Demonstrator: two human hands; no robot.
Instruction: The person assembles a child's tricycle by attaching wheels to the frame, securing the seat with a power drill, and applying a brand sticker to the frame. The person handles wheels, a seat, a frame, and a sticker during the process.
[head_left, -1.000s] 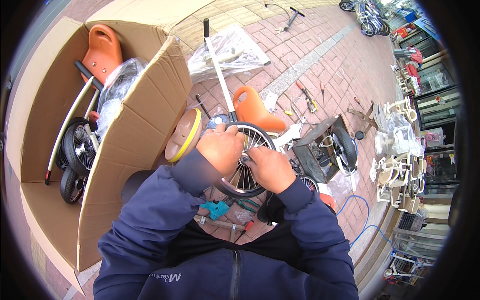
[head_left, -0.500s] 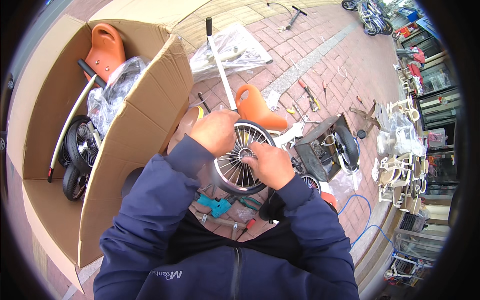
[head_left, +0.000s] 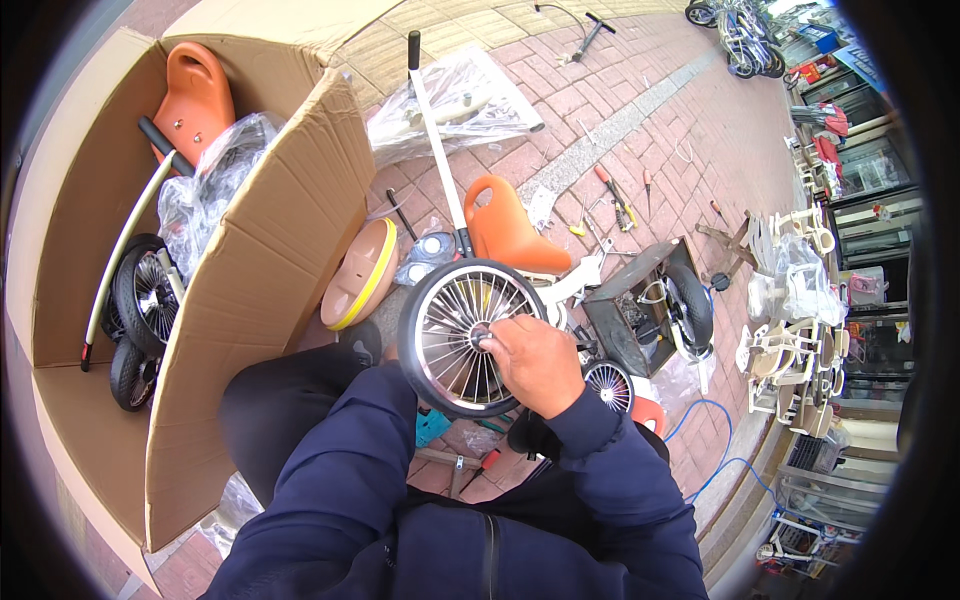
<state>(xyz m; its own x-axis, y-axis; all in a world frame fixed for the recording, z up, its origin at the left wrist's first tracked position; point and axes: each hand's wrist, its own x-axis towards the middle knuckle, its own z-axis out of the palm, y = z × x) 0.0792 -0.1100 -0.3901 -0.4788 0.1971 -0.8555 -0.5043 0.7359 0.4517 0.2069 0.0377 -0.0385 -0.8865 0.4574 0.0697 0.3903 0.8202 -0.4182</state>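
Note:
A spoked wheel [head_left: 420,350] with a black tyre stands in front of me, attached to a small vehicle frame with a white pole handle [head_left: 435,145] and an orange seat [head_left: 508,232]. My right hand [head_left: 540,365] is closed at the wheel's hub, thumb and fingers pinched around a small part too covered to make out. Only a sliver of my left hand [head_left: 391,353] shows at the wheel's left edge; its fingers are hidden behind the tyre. Right of the wheel, a white frame piece [head_left: 575,283] and a smaller spoked wheel [head_left: 608,386] belong to the same vehicle.
At left stands an open cardboard box [head_left: 255,255] holding another orange seat [head_left: 194,100], wheels and plastic wrap. A beige disc with a yellow band [head_left: 362,275] leans beside it. Right lie a metal parts bin [head_left: 625,300], screwdrivers [head_left: 615,195], a blue hose [head_left: 735,430] and white parts [head_left: 790,330].
My left hand has moved from the top of the wheel down its left side, behind the tyre. The beige disc now shows fully. My right hand stays at the hub.

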